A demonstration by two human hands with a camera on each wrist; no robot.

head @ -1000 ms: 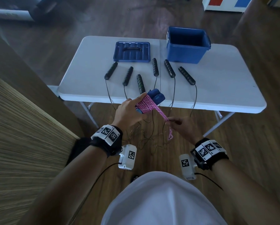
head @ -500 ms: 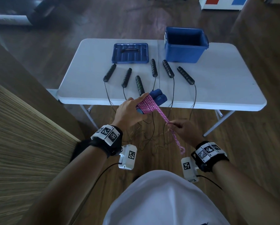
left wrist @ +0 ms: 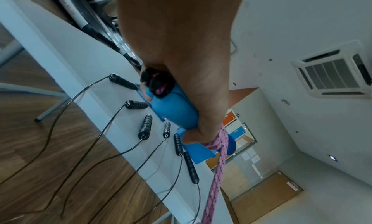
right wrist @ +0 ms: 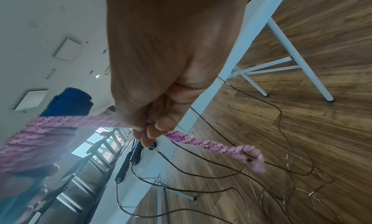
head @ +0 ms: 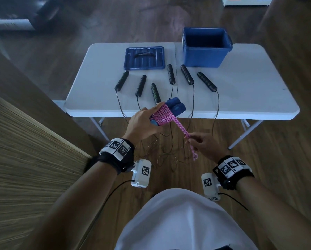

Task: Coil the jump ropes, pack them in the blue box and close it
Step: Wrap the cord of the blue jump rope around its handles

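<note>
My left hand (head: 143, 121) grips the two blue handles (head: 176, 106) of a pink jump rope (head: 164, 115), with the rope wound round them. In the left wrist view the blue handles (left wrist: 177, 111) lie in the palm, the pink rope (left wrist: 218, 167) running off below. My right hand (head: 203, 144) pinches the doubled free end of the pink rope (right wrist: 201, 142), whose short looped tail hangs past the fingers. The open blue box (head: 206, 48) stands at the table's back right. Its blue lid (head: 144, 57) lies flat to its left.
Several black jump-rope handles (head: 171, 73) lie in a fan on the white folding table (head: 250, 87). Their thin black cables (head: 192, 109) hang over the front edge and tangle on the wooden floor (head: 169, 156). A wooden panel (head: 25, 168) stands at my left.
My right hand moved up the pink rope's free end, closer to the wound bundle, leaving a shorter taut stretch. The left hand holds the bundle in nearly the same place.
</note>
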